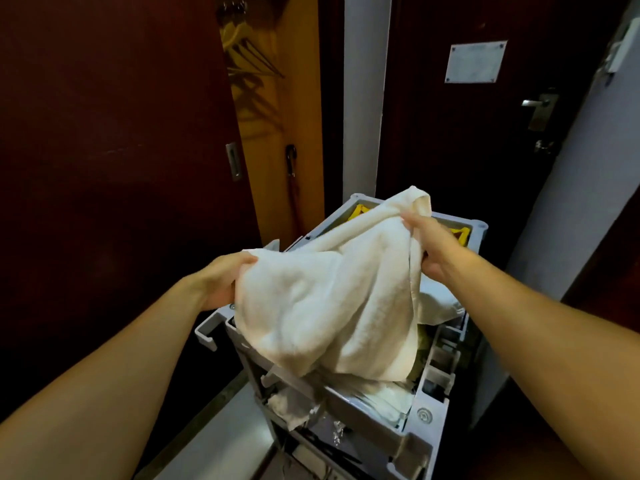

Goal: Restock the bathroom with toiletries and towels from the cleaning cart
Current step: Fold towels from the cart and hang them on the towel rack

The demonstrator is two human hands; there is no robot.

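Note:
A crumpled white towel hangs over the grey cleaning cart, lifted above its top tray. My left hand grips the towel's left edge. My right hand grips its upper right part, higher and farther away. More white cloth lies in the cart's top tray, and other white linen sits on the shelf below. The towel hides most of the cart's top.
A dark wooden sliding door fills the left. An open closet behind it holds hangers and a dark umbrella. A dark entry door with a metal handle stands at right. A yellow item shows at the cart's far end.

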